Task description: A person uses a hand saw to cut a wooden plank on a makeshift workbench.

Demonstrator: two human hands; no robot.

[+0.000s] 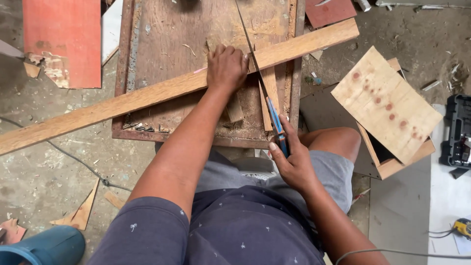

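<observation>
Head view: you are looking straight down at a worn wooden desk (171,29) with a rusty metal rim, its top scratched and dusted with sawdust. It stands on a grey concrete floor (44,167) littered with chips and offcuts. A red panel (64,34) with a broken lower edge lies to the left, a plywood sheet (385,105) rests on a wooden box to the right, and a dark tool case (458,130) sits at the far right on a pale sheet. A thin cable (73,159) runs across the floor, and a teal boot (44,248) shows at the lower left corner.

A long plank (122,103) lies slantwise across the desk, overhanging both sides; it is pale brown, straight-edged and rough in grain. Your left hand (226,68) presses flat on it near the middle, fingers spread over the top. Your right hand (293,164) has its grip closed around the blue handle of a saw (267,100), whose thin blade runs up and meets the plank just right of your left hand. Short wood strips (269,93) lie under the blade; whether the teeth have entered the plank is hard to tell.
</observation>
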